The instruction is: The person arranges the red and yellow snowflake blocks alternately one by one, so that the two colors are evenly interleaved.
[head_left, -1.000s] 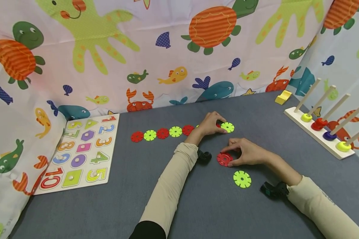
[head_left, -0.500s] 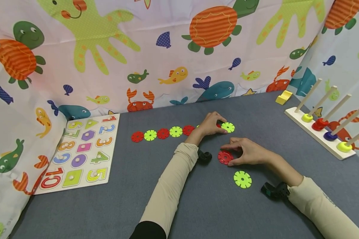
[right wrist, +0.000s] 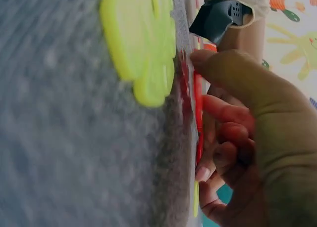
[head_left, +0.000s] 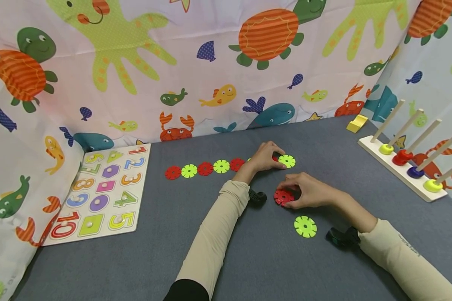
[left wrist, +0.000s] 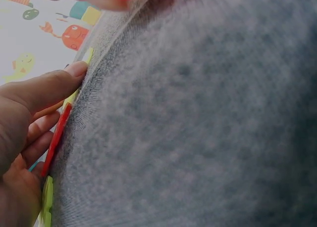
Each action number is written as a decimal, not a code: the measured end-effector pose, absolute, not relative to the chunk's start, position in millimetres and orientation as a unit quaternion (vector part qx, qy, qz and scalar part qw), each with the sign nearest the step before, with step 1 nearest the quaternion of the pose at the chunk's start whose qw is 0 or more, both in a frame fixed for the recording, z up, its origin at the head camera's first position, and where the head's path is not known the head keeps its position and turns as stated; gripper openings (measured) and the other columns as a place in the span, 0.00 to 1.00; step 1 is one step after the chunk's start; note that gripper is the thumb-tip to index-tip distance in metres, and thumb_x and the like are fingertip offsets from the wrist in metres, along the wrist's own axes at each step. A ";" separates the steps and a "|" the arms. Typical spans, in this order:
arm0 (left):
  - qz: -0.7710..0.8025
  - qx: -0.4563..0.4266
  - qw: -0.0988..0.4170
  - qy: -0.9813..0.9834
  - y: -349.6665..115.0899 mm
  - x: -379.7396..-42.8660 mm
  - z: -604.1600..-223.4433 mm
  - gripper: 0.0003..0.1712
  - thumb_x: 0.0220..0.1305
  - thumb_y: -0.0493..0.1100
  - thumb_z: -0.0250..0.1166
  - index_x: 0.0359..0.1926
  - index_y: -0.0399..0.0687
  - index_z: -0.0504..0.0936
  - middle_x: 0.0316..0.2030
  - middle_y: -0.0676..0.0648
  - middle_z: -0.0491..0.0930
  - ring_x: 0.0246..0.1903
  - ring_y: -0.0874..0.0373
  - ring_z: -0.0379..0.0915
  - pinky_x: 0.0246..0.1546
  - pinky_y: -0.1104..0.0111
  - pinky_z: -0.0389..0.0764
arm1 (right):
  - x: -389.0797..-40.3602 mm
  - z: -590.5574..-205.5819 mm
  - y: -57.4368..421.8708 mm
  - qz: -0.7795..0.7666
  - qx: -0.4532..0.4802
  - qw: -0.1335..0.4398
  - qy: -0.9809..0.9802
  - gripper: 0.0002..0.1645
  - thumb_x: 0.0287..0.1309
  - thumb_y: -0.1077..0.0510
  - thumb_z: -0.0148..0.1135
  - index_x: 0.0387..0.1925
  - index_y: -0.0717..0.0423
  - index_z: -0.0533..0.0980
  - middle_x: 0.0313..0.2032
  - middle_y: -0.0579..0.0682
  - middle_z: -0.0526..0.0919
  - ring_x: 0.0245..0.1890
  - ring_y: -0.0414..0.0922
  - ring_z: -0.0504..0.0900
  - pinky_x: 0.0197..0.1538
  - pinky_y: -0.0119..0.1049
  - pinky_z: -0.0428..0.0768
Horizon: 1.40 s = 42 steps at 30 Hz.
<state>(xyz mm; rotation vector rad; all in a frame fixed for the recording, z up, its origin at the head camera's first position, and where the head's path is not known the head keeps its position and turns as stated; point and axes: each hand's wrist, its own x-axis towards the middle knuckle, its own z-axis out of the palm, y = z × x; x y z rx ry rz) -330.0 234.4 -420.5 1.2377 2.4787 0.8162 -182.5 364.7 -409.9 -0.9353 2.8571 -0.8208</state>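
Note:
My left hand [head_left: 264, 157] is at the right end of a row of alternating red and green notched discs. Its thumb and finger pinch the last green notched disc [head_left: 287, 161]; the row pieces under the hand are partly hidden. My right hand [head_left: 311, 191] holds a red notched disc [head_left: 284, 197] by its edge, nearer the front. In the right wrist view, thumb and fingers lie along the red disc [right wrist: 198, 103], seen almost edge-on. A loose green notched disc [head_left: 305, 226] lies flat on the table below the right hand.
A number puzzle board [head_left: 109, 188] lies at the left. At the right stands a peg rack [head_left: 402, 167] with coloured rings, and a yellow block [head_left: 356, 123] sits behind it. A printed cloth [head_left: 135, 104] hangs along the grey table's back and sides.
The fingers of my right hand have closed further over the red disc, and the right wrist has shifted slightly left. My left hand stays where it was.

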 end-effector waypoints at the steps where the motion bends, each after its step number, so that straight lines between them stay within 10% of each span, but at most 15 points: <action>1: 0.279 0.425 0.127 0.852 234.4 -329.9 -420.4 0.25 0.52 0.50 0.69 0.52 0.50 0.80 0.52 0.47 0.70 0.56 0.54 0.61 0.58 0.66 0.64 | -182.5 -410.3 365.7 -0.271 -0.299 0.006 0.915 0.20 0.46 0.50 0.70 0.43 0.49 0.79 0.31 0.40 0.74 0.27 0.33 0.67 0.31 0.27 0.66; 18: 0.282 0.421 0.134 0.851 234.8 -329.6 -421.8 0.25 0.51 0.49 0.70 0.52 0.51 0.80 0.52 0.48 0.70 0.56 0.56 0.60 0.58 0.68 0.63 | -213.5 -407.6 437.3 -0.256 -0.138 -0.049 0.956 0.22 0.46 0.53 0.70 0.44 0.57 0.80 0.24 0.46 0.68 0.22 0.35 0.60 0.25 0.29 0.59; 42: 0.269 0.419 0.136 0.856 236.0 -331.4 -419.0 0.27 0.50 0.51 0.71 0.52 0.52 0.79 0.52 0.49 0.70 0.57 0.55 0.60 0.58 0.68 0.63 | -238.3 -414.2 452.9 -0.277 -0.066 0.013 0.958 0.28 0.49 0.48 0.67 0.49 0.59 0.78 0.24 0.48 0.64 0.22 0.38 0.58 0.26 0.32 0.56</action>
